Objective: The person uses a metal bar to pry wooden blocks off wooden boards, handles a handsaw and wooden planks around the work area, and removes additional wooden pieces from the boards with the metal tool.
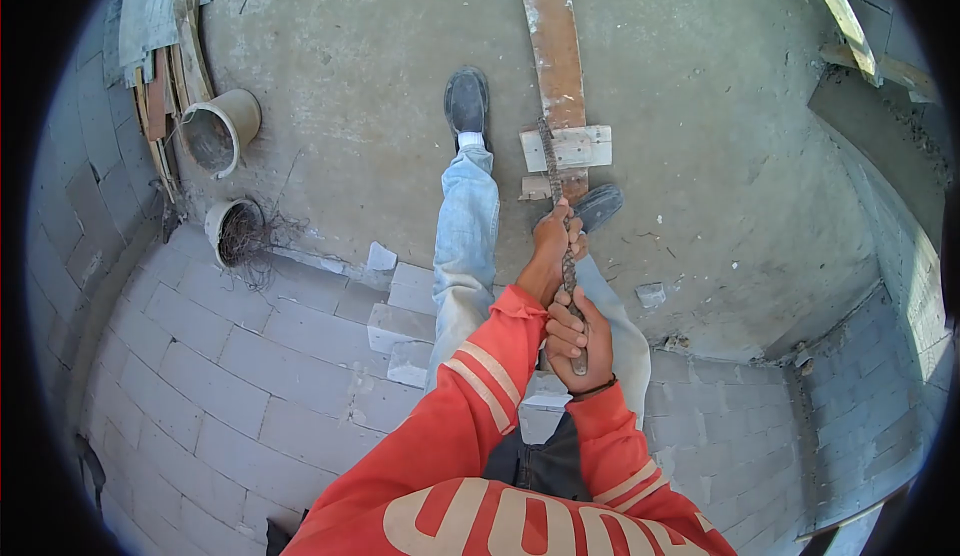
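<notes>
My left hand (553, 243) is wrapped round the middle of a long, thin, rough bar (550, 161). Lower down, my right hand (583, 338) grips the same bar near its bottom end. The bar's upper end lies over a short pale wooden piece (585, 146), which sits crosswise on a long brown plank (555, 46). A smaller wood block (536, 188) is just left of the plank. One dark shoe (600, 206) is beside the plank's lower end.
A tilted bucket (240, 114) and a smaller bucket of tangled wire (215, 218) are at the left, near stacked boards (150, 16). Loose pale blocks (395, 326) lie by my left leg. Block walls (250, 376) surround the concrete floor (350, 56).
</notes>
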A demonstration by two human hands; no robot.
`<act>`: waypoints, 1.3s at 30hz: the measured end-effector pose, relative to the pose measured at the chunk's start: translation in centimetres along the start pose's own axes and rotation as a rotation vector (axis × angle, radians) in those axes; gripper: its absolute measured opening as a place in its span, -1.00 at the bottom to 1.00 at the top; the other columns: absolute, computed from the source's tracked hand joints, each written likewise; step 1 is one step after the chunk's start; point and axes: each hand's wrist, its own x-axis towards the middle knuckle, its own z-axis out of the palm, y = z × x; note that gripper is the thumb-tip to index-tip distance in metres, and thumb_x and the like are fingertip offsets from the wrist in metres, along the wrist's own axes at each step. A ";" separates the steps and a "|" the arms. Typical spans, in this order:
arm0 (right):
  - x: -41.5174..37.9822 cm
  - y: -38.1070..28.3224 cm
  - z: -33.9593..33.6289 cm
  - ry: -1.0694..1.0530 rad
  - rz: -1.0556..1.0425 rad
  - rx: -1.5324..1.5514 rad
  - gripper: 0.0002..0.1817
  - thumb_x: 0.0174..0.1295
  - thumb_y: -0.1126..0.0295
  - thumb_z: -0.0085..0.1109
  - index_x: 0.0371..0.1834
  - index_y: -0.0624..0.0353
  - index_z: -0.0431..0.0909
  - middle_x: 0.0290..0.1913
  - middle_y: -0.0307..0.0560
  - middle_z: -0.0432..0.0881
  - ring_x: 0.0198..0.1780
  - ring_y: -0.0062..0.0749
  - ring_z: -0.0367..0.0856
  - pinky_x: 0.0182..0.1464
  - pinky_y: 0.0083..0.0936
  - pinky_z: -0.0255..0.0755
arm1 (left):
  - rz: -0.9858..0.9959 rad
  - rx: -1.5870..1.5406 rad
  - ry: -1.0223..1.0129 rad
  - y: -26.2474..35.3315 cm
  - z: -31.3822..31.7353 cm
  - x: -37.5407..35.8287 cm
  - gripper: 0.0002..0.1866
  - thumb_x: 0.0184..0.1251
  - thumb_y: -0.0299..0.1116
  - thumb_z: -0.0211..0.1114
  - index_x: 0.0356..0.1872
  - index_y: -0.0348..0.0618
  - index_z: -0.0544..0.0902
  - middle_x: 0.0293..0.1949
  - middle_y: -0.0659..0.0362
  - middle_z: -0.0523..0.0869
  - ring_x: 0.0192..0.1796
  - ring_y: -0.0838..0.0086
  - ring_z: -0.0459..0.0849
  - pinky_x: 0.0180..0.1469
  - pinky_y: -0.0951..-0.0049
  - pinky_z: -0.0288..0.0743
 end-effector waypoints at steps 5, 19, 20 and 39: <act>7.4 5.3 10.8 0.100 -0.136 -0.029 -0.79 0.47 0.20 -0.08 -0.29 0.05 0.38 -0.58 -0.39 0.22 -0.64 -0.69 0.22 -0.66 -0.72 0.11 | -0.139 -0.420 -0.347 9.4 -0.3 1.2 -0.69 0.56 -0.15 -0.06 -0.39 -0.08 0.39 -0.70 0.32 0.30 -0.70 0.57 0.22 -0.60 0.46 0.14; -0.1 0.6 6.9 0.245 0.235 -1.181 -0.61 0.49 0.02 -0.11 -0.40 0.04 0.26 -0.66 -0.43 0.09 -0.70 -0.74 0.00 -0.70 -0.70 -0.11 | 0.570 -0.155 0.131 8.5 0.5 -10.7 -0.61 0.56 0.04 -0.11 -0.36 -0.02 0.33 -0.72 0.29 0.32 -0.78 0.59 0.20 -0.73 0.53 0.11; -0.7 -1.0 7.1 0.281 0.283 -1.262 -0.62 0.48 0.02 -0.11 -0.40 0.04 0.26 -0.65 -0.43 0.11 -0.70 -0.75 0.00 -0.72 -0.71 -0.13 | 0.541 -0.189 0.161 6.8 0.8 -9.5 -0.62 0.55 0.05 -0.10 -0.33 -0.04 0.33 -0.75 0.28 0.29 -0.79 0.54 0.20 -0.71 0.49 0.13; 0.9 7.2 -0.3 0.580 -0.111 -0.867 -0.63 0.48 0.04 -0.11 -0.41 0.04 0.30 -0.70 -0.46 0.08 -0.76 -0.75 0.00 -0.75 -0.67 -0.11 | 0.013 0.126 0.092 2.4 -5.8 -3.6 -0.62 0.49 0.03 0.03 -0.38 -0.07 0.39 -0.76 0.30 0.26 -0.81 0.53 0.19 -0.75 0.45 0.11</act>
